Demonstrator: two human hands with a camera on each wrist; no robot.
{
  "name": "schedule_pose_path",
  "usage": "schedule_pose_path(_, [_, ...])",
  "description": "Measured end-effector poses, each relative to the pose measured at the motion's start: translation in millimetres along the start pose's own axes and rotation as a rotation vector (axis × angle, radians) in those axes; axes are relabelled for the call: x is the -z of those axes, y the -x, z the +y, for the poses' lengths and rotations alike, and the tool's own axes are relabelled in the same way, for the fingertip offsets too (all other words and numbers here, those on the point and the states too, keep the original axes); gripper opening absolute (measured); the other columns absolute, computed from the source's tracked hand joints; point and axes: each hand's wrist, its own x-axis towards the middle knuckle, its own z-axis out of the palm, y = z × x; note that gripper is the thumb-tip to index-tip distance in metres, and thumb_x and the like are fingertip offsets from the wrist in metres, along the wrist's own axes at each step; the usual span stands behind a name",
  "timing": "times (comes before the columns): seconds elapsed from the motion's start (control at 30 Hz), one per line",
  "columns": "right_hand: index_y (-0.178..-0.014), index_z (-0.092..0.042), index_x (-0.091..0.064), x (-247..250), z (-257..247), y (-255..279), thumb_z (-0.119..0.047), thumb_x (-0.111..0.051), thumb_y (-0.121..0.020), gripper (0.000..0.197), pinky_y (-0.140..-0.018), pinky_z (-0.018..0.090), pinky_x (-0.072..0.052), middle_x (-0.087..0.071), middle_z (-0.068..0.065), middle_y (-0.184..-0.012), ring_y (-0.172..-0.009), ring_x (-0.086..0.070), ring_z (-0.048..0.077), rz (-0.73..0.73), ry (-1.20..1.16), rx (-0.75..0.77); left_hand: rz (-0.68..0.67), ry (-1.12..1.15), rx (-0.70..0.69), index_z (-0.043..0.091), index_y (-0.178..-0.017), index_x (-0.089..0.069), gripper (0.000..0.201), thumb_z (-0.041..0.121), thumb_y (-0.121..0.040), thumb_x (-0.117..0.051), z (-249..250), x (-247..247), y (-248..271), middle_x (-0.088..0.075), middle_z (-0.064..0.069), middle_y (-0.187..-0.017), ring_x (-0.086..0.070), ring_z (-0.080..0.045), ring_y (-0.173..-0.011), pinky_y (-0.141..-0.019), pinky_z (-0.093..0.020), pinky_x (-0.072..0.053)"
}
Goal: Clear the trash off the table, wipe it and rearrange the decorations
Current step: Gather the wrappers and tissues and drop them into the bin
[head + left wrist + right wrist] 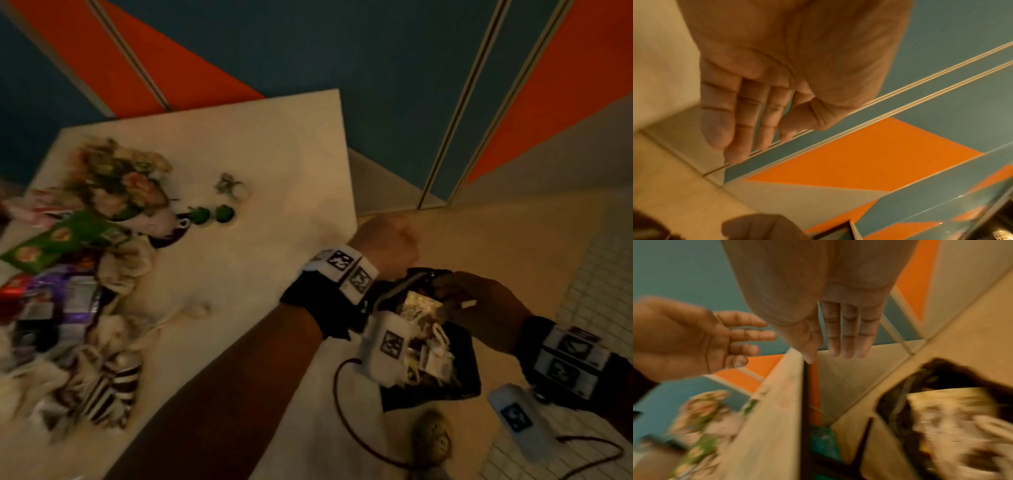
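Beige floor tiles and teal-and-orange panels are seen behind both hands, held empty with fingers loosely straight: the left hand [387, 245] beside the tabletop [274, 164] edge, the right hand [479, 308] over a black trash bag [459, 383] stuffed with crumpled wrappers. Flowers [120, 178] and blurred packets [61, 240] are left on the tabletop.

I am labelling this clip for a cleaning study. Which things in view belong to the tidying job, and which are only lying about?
Belong to the job:
- black trash bag with wrappers inside
- green snack packet
- purple wrappers
- crumpled white tissues
- pink artificial flower bouquet
- cream table
- left hand and right hand, both empty

Lying about:
- beige perforated shoe on the floor
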Motion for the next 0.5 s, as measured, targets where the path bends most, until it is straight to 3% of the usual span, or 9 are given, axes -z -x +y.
schedule_pose_path(0.07, [-0.122, -0.028, -0.051, -14, -32, 10, -0.015, -0.066, -0.088, 0.039, -0.089, 0.033, -0.048, -0.057, -0.006, -0.112, -0.098, -0.058, 0.011, 0.031, -0.044, 0.081, 0.043, 0.026, -0.031, 0.019, -0.094, -0.063, 0.016, 0.006, -0.086, -0.057, -18, 44, 27, -0.068, -0.004, -0.09, -0.069, -0.022, -0.072, -0.067, -0.034, -0.057])
schedule_pose_path(0.17, [-0.114, -0.029, -0.051, -44, -79, 16, -0.014, -0.067, -0.086, 0.035, -0.079, 0.024, -0.044, -0.056, -0.013, -0.102, -0.091, -0.056, 0.001, 0.058, -0.048, 0.179, 0.109, 0.02, -0.022, 0.015, -0.092, -0.063, 0.018, 0.002, -0.086, -0.053, -61, 110, 64, -0.07, -0.014, -0.098, -0.067, -0.023, -0.072, -0.067, -0.035, -0.055])
schedule_pose_path(0.27, [-0.119, -0.027, -0.053, -79, -124, 14, -0.02, -0.069, -0.085, 0.038, -0.086, 0.033, -0.049, -0.057, -0.007, -0.108, -0.098, -0.058, 0.015, 0.064, 0.018, 0.241, 0.19, -0.006, 0.033, 0.016, -0.092, -0.064, 0.016, 0.004, -0.087, -0.054, -103, 171, 98, -0.07, -0.011, -0.098, -0.07, -0.024, -0.078, -0.07, -0.036, -0.057])
schedule_pose_path(0.37, [-0.121, -0.021, -0.055, -114, -161, 8, -0.017, -0.072, -0.082, 0.043, -0.087, 0.038, -0.051, -0.056, -0.003, -0.112, -0.102, -0.056, 0.02, 0.054, 0.088, 0.277, 0.269, -0.029, 0.096, 0.014, -0.096, -0.063, 0.016, 0.005, -0.089, -0.053, -146, 219, 122, -0.067, -0.006, -0.094, -0.066, -0.02, -0.072, -0.06, -0.029, -0.054])
schedule_pose_path(0.5, [-0.123, -0.02, -0.056, -134, -178, -4, -0.014, -0.073, -0.081, 0.046, -0.081, 0.03, -0.047, -0.056, 0.0, -0.119, -0.101, -0.054, 0.017, 0.069, 0.244, 0.215, 0.268, -0.118, 0.208, 0.018, -0.095, -0.059, 0.011, 0.009, -0.091, -0.054, -193, 248, 135, -0.063, -0.003, -0.083, -0.061, -0.015, -0.065, -0.053, -0.023, -0.05])
